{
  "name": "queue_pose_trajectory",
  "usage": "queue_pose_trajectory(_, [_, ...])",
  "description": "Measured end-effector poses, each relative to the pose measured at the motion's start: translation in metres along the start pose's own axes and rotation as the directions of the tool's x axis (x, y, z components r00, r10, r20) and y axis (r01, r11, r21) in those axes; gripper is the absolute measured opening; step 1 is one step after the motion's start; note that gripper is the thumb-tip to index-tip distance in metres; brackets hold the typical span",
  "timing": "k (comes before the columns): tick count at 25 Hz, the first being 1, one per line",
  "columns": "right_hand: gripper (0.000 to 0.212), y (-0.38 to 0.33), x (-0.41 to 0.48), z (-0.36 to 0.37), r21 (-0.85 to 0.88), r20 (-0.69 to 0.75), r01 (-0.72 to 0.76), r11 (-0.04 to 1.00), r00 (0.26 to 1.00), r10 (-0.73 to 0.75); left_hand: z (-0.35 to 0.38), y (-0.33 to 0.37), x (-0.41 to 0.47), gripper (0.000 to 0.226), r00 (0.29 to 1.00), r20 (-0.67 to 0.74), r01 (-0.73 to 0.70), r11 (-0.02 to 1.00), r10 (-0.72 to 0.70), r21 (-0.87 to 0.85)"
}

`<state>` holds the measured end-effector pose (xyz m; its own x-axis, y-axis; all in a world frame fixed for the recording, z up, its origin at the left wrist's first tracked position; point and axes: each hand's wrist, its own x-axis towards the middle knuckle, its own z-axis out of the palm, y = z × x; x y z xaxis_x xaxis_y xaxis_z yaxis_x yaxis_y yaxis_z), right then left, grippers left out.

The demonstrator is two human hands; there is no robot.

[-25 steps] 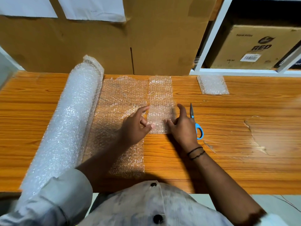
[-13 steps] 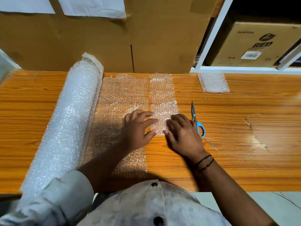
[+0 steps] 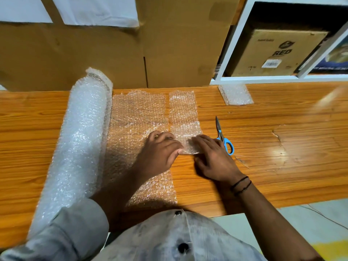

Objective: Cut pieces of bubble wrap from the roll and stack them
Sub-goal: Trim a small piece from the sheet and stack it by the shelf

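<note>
A person's left hand pinches the near end of a narrow strip of clear bubble wrap while the right hand presses it with flat fingers on an orange wood-grain table. A large roll of bubble wrap lies at left, blue-handled scissors just beside the right hand, a small cut bubble-wrap piece at the table's far edge

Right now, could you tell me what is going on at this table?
A person is handling a cut strip of bubble wrap on the table. The left hand pinches its near edge; the right hand rests on it. It lies beside the sheet unrolled from the roll. The scissors lie to the right, and more cut pieces sit at the far edge.
</note>
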<state>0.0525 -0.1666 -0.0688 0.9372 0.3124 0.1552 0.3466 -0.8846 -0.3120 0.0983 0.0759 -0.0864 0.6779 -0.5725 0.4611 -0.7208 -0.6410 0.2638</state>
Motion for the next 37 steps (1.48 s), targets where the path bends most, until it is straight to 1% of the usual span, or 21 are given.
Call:
queue_pose_trajectory(2, [0.07, -0.001, 0.002, -0.003, 0.021, -0.019, -0.029, 0.999, 0.999, 0.03, -0.006, -0.003, -0.002, 0.024, 0.997, -0.004, 0.076, 0.993, -0.077, -0.087])
queue_pose_trajectory(3, [0.069, -0.002, 0.004, -0.005, 0.04, -0.025, -0.05, 0.998, 0.998, 0.051, -0.011, -0.005, -0.001, 0.03, 0.992, 0.022, 0.126, 0.982, -0.124, -0.141])
queue_pose_trajectory(5, [0.057, -0.007, 0.009, -0.01, 0.106, -0.085, -0.1, 0.989, 0.99, 0.109, -0.019, -0.009, 0.002, 0.051, 0.972, 0.14, 0.214, 0.953, -0.187, -0.216])
queue_pose_trajectory(7, [0.043, -0.015, 0.015, -0.014, 0.217, -0.165, -0.158, 0.963, 0.967, 0.196, -0.025, -0.018, 0.006, 0.076, 0.949, 0.238, 0.26, 0.943, -0.209, -0.209])
queue_pose_trajectory(9, [0.041, -0.021, 0.023, -0.016, 0.344, -0.203, -0.235, 0.909, 0.927, 0.316, -0.027, -0.03, 0.012, 0.086, 0.926, 0.276, 0.316, 0.927, -0.256, -0.202])
queue_pose_trajectory(11, [0.042, -0.024, 0.031, -0.013, 0.412, -0.229, -0.291, 0.863, 0.884, 0.408, -0.024, -0.036, 0.016, 0.085, 0.927, 0.252, 0.34, 0.907, -0.278, -0.251])
queue_pose_trajectory(13, [0.043, -0.023, 0.038, -0.008, 0.438, -0.262, -0.326, 0.838, 0.845, 0.466, -0.021, -0.037, 0.018, 0.083, 0.937, 0.208, 0.335, 0.893, -0.282, -0.301])
queue_pose_trajectory(15, [0.044, -0.022, 0.043, -0.002, 0.458, -0.294, -0.358, 0.813, 0.803, 0.519, -0.016, -0.037, 0.019, 0.082, 0.937, 0.186, 0.343, 0.886, -0.297, -0.313])
queue_pose_trajectory(17, [0.046, -0.02, 0.047, 0.002, 0.446, -0.323, -0.381, 0.81, 0.775, 0.543, -0.012, -0.037, 0.019, 0.082, 0.934, 0.192, 0.348, 0.887, -0.301, -0.302])
queue_pose_trajectory(21, [0.048, -0.015, 0.061, 0.011, 0.461, -0.334, -0.432, 0.775, 0.725, 0.602, -0.009, -0.042, 0.02, 0.084, 0.932, 0.2, 0.348, 0.896, -0.301, -0.277])
queue_pose_trajectory(25, [0.049, 0.002, 0.068, 0.015, 0.44, -0.348, -0.471, 0.764, 0.695, 0.629, -0.001, -0.033, 0.033, 0.081, 0.931, 0.187, 0.357, 0.894, -0.314, -0.27])
queue_pose_trajectory(26, [0.05, 0.006, 0.067, 0.015, 0.428, -0.365, -0.46, 0.778, 0.7, 0.614, 0.001, -0.03, 0.034, 0.078, 0.93, 0.17, 0.36, 0.898, -0.325, -0.252])
queue_pose_trajectory(27, [0.051, 0.008, 0.064, 0.014, 0.379, -0.393, -0.451, 0.808, 0.712, 0.582, 0.004, -0.027, 0.034, 0.073, 0.934, 0.143, 0.353, 0.91, -0.327, -0.22])
queue_pose_trajectory(28, [0.053, 0.009, 0.059, 0.013, 0.291, -0.429, -0.439, 0.85, 0.734, 0.526, 0.006, -0.025, 0.033, 0.067, 0.942, 0.106, 0.333, 0.928, -0.319, -0.168])
queue_pose_trajectory(29, [0.053, 0.012, 0.056, 0.008, 0.178, -0.451, -0.409, 0.895, 0.774, 0.444, 0.01, -0.023, 0.033, 0.063, 0.95, 0.076, 0.31, 0.946, -0.303, -0.098])
queue_pose_trajectory(30, [0.052, 0.016, 0.052, 0.005, 0.063, -0.44, -0.354, 0.933, 0.829, 0.344, 0.014, -0.021, 0.034, 0.061, 0.957, 0.066, 0.284, 0.958, -0.282, -0.026])
queue_pose_trajectory(32, [0.048, 0.025, 0.043, 0.004, -0.109, -0.331, -0.194, 0.975, 0.932, 0.149, 0.022, -0.018, 0.037, 0.061, 0.966, 0.11, 0.227, 0.971, -0.234, 0.076])
queue_pose_trajectory(33, [0.047, 0.028, 0.039, 0.006, -0.156, -0.257, -0.144, 0.977, 0.961, 0.101, 0.026, -0.018, 0.038, 0.062, 0.967, 0.147, 0.194, 0.975, -0.209, 0.111])
queue_pose_trajectory(35, [0.05, 0.038, 0.034, 0.012, -0.179, -0.117, -0.117, 0.977, 0.988, 0.097, 0.033, -0.016, 0.043, 0.066, 0.96, 0.221, 0.136, 0.976, -0.171, 0.168])
queue_pose_trajectory(37, [0.059, 0.045, 0.032, 0.015, -0.151, -0.029, -0.121, 0.981, 0.993, 0.118, 0.036, -0.015, 0.048, 0.069, 0.948, 0.27, 0.113, 0.972, -0.167, 0.205])
